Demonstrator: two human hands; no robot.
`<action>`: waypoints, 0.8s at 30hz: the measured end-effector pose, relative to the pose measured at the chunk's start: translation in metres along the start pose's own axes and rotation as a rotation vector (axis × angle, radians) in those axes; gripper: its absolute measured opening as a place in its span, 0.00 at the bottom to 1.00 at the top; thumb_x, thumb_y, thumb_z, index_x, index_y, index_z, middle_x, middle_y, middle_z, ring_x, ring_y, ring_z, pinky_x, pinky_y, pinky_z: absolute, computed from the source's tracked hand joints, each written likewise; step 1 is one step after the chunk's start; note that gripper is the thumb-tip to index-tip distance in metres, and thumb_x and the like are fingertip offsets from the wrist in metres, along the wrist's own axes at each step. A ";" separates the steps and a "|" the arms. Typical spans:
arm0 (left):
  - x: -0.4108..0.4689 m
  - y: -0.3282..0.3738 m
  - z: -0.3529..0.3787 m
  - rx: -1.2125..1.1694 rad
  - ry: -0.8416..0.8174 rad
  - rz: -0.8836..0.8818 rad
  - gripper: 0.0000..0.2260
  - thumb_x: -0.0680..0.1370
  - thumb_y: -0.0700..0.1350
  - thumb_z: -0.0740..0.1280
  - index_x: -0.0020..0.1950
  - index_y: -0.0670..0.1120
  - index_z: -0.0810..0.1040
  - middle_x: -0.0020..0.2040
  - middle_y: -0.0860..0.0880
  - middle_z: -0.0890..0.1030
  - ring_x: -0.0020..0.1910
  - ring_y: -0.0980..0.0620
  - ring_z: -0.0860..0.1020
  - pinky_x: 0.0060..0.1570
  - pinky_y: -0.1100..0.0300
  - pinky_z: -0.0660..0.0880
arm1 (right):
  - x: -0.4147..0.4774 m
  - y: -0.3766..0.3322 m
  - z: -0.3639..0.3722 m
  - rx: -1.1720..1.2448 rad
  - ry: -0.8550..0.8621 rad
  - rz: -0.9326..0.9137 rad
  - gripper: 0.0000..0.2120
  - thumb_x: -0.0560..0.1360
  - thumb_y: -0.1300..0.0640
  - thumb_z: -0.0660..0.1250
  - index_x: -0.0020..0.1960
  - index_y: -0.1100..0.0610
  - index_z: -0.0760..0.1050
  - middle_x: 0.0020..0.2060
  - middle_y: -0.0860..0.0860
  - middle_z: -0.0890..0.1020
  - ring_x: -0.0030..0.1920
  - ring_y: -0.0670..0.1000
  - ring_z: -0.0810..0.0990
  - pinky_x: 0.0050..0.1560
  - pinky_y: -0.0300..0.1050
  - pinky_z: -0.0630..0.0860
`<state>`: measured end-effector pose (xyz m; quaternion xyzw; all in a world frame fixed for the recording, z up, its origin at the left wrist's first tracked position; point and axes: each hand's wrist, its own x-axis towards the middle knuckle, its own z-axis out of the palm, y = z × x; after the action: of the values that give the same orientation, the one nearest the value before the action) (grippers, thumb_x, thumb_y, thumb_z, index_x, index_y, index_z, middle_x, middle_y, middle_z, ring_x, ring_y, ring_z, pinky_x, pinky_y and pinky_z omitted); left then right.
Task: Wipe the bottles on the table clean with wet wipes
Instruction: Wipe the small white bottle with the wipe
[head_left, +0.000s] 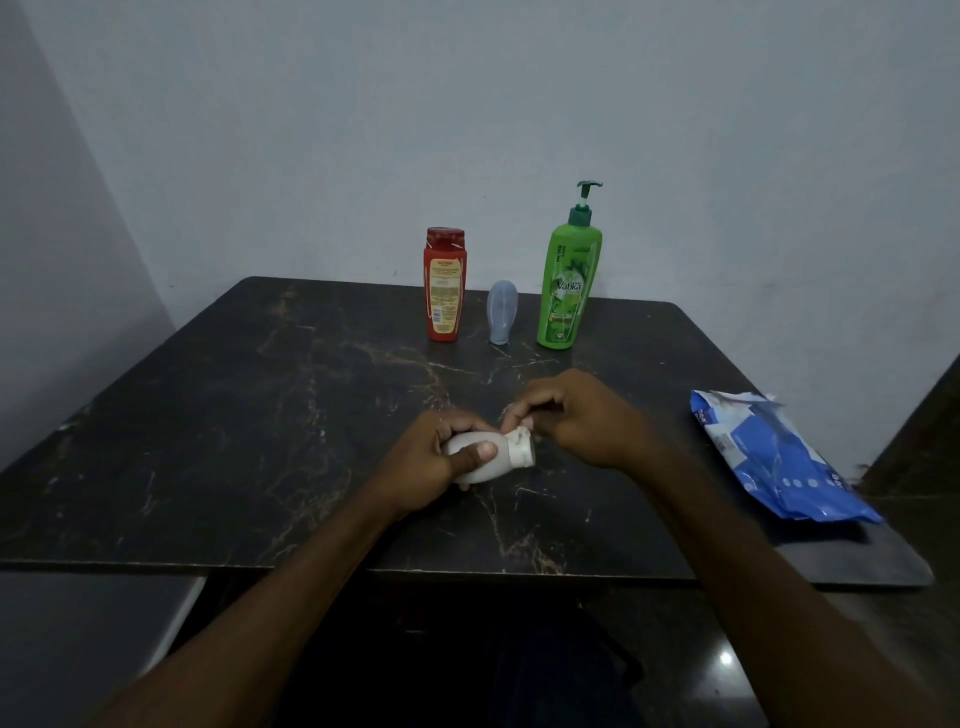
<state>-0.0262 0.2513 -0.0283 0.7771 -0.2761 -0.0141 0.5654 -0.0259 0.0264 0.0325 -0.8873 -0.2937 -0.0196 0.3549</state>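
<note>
Head view: both arms reach forward, hands close together over the dark table (208, 415). The left hand (441, 462) curls round the small white bottle (491, 460), tipped sideways, thumb on top. The right hand (582, 421) pinches a white scrap (515, 435) at the cap (522, 452), maybe a wet wipe. Beyond the hands stand a red bottle (444, 286), grey bottle (502, 312) and green bottle (569, 291). Right of the right hand lies a blue pack (774, 457).
</note>
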 end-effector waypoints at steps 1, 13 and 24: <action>0.000 -0.001 -0.001 0.002 -0.003 0.007 0.08 0.79 0.48 0.69 0.53 0.45 0.84 0.41 0.44 0.84 0.34 0.49 0.81 0.34 0.59 0.77 | 0.000 0.002 0.000 0.045 0.006 0.032 0.15 0.76 0.68 0.65 0.49 0.51 0.86 0.47 0.47 0.86 0.48 0.49 0.83 0.53 0.52 0.79; 0.003 -0.006 -0.002 -0.050 0.023 -0.029 0.10 0.78 0.48 0.70 0.54 0.44 0.84 0.42 0.48 0.85 0.35 0.51 0.82 0.33 0.57 0.76 | -0.014 -0.012 0.003 -0.072 0.080 -0.173 0.07 0.74 0.57 0.73 0.52 0.53 0.85 0.48 0.45 0.83 0.49 0.43 0.81 0.51 0.38 0.77; 0.001 -0.003 -0.002 0.078 0.023 0.004 0.11 0.77 0.48 0.70 0.56 0.47 0.84 0.51 0.54 0.85 0.50 0.54 0.82 0.48 0.61 0.77 | -0.006 0.019 0.013 0.735 0.050 0.412 0.07 0.75 0.66 0.69 0.49 0.61 0.85 0.49 0.56 0.86 0.47 0.53 0.83 0.48 0.46 0.81</action>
<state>-0.0228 0.2533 -0.0302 0.7981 -0.2714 0.0066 0.5378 -0.0223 0.0208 0.0093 -0.7410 -0.0889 0.1361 0.6515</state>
